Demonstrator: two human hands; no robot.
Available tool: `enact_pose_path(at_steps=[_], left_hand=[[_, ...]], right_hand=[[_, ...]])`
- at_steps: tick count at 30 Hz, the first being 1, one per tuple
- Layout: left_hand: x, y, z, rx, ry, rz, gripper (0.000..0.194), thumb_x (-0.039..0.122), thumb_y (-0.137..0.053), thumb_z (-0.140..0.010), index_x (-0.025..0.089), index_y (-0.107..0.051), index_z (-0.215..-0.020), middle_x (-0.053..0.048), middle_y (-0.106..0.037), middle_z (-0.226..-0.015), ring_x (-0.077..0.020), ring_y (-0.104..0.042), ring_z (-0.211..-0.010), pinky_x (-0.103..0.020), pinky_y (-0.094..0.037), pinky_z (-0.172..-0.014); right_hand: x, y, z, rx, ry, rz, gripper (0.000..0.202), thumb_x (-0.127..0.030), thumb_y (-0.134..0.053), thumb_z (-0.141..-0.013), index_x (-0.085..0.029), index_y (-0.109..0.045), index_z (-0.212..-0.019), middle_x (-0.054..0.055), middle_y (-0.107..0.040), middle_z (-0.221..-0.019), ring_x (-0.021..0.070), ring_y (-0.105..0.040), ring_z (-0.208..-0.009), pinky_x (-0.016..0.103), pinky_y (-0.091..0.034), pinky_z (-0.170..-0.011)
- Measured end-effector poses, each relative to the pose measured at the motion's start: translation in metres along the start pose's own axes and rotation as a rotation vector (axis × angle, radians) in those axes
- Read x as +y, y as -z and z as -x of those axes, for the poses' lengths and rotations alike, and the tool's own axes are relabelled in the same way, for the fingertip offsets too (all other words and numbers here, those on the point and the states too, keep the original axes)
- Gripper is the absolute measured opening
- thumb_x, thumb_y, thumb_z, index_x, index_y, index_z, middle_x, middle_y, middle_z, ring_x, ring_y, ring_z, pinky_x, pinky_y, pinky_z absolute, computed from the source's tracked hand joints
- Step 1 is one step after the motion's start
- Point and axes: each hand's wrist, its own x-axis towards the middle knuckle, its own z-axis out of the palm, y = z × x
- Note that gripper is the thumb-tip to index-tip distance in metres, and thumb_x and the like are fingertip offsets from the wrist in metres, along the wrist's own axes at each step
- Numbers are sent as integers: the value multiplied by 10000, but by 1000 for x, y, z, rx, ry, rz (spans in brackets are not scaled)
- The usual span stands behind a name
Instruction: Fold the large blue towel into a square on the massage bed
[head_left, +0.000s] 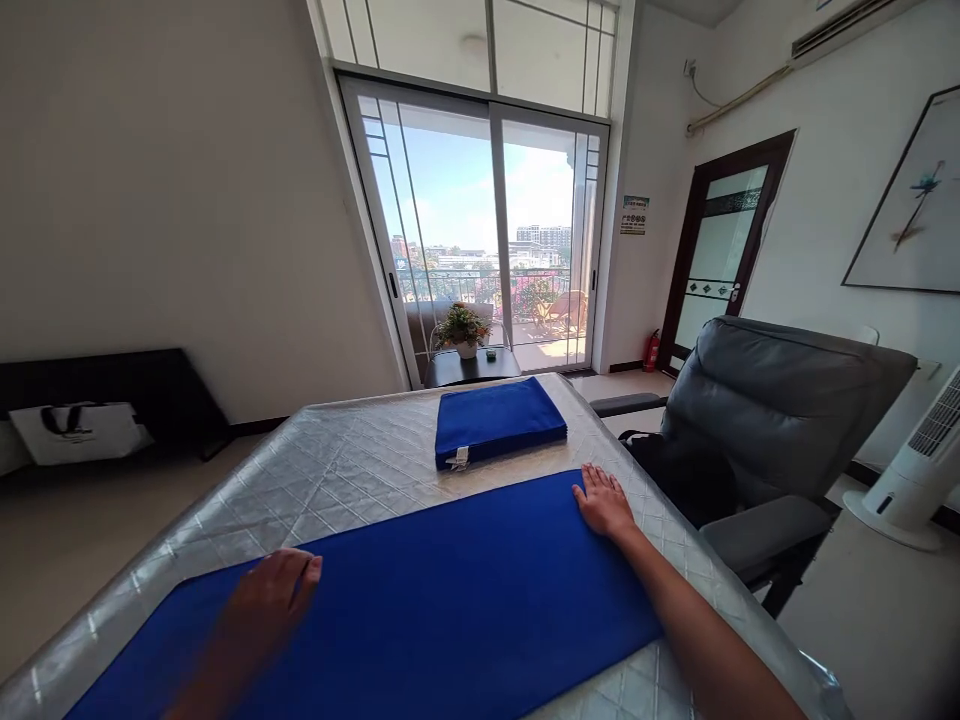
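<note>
A long blue cloth (450,590) lies flat across the quilted, silvery table cover. My right hand (604,502) rests palm down on its far right corner, fingers spread and holding nothing. Over the left part of the cloth is my left hand (277,585), blurred by motion, its fingers bent and partly smeared. Whether it touches the cloth cannot be made out. Beyond the cloth sits a folded blue stack (499,415) with a white tag (459,458) at its near left corner.
The silvery table cover (337,460) extends beyond the cloth. A grey armchair (780,400) stands close on the right, with a white fan (915,470) past it. Behind the table, a small black table (469,370) bears a potted plant (463,330). A white bag (79,432) is at left.
</note>
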Motion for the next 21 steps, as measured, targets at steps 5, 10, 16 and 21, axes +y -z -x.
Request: enact_pose_path(at_steps=[5, 10, 16, 21], left_hand=[[191, -32, -3, -342, -517, 201, 470, 375, -332, -1080, 242, -647, -756, 1, -687, -740, -162, -656, -700, -303, -486, -739], [331, -68, 9, -422, -562, 358, 439, 501, -449, -1025, 188, -656, -1254, -128, -666, -1334, -299, -598, -1259, -455, -471, -1050], [379, -97, 29, -501, -601, 490, 710, 546, -438, -998, 197, -295, -1600, -129, -345, -1651, -338, -268, -1533, -577, -213, -1251], [406, -98, 34, -493, -917, 563, 448, 385, -394, -1030, 236, -563, -1417, -76, -670, -1366, -271, -468, -1415, -466, -325, -1210]], right_hand=[[2, 2, 0, -5, -3, -15, 692, -484, -197, -1037, -135, -206, -1635, 42, -201, -1697, 201, -162, -1560, 416, -70, -1261], [5, 4, -3, -28, -12, -43, 660, -452, -194, -1046, -153, -218, -1635, 36, -205, -1699, 184, -153, -1560, 395, -65, -1258], [7, 5, -7, -32, -40, -95, 606, -430, -238, -1054, -231, -269, -1625, 20, -257, -1689, 182, -202, -1545, 382, -120, -1244], [10, 17, -15, -6, -108, -175, 527, -437, -272, -1052, -319, -463, -1529, 34, -392, -1631, 251, -384, -1449, 465, -332, -1143]])
